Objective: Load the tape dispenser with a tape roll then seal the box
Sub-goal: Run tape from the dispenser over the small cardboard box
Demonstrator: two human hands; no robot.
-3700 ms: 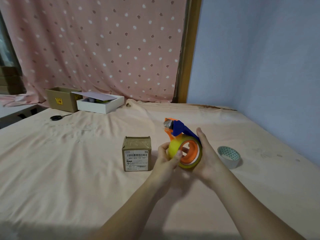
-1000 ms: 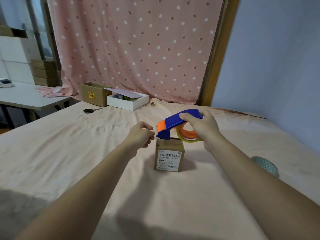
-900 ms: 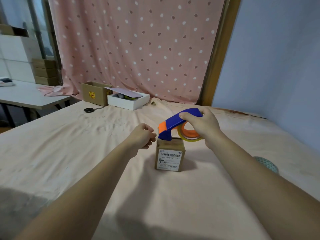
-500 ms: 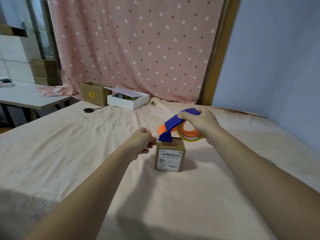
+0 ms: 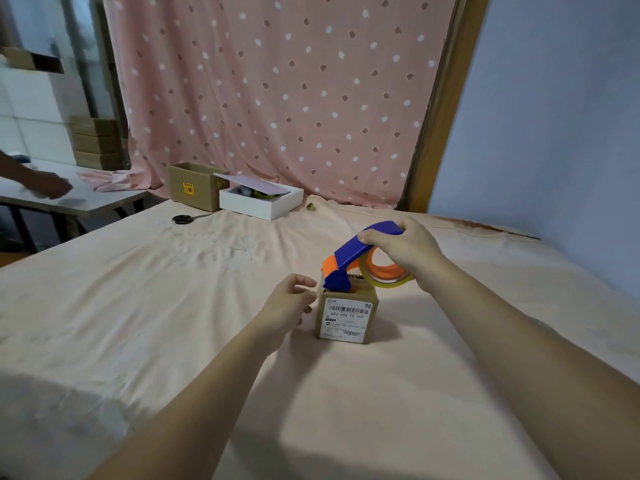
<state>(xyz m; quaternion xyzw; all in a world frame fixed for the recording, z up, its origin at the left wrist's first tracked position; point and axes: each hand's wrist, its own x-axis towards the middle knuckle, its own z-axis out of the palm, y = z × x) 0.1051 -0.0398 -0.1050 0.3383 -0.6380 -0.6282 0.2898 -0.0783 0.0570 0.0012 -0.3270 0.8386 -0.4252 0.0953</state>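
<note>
A small brown cardboard box (image 5: 346, 318) with a white barcode label stands in the middle of the peach cloth. The blue and orange tape dispenser (image 5: 349, 263), with a yellowish tape roll (image 5: 388, 275) on its orange hub, has its front end pressed on the box's top at the left edge. My right hand (image 5: 405, 249) grips the dispenser's blue handle from above. Beside the box's left side is my left hand (image 5: 289, 304), fingers loosely curled and touching or nearly touching the box's upper left edge.
At the back left stand an open brown carton (image 5: 194, 185) and a white box (image 5: 261, 200) with a loose lid. Black scissors (image 5: 187, 218) lie in front of them. Another person's hand (image 5: 45, 187) rests over a white side table (image 5: 79, 200) at far left.
The dispenser's front end has come down onto the box top. My left hand has moved right, up to the box's left side. Another person's hand has appeared at far left.
</note>
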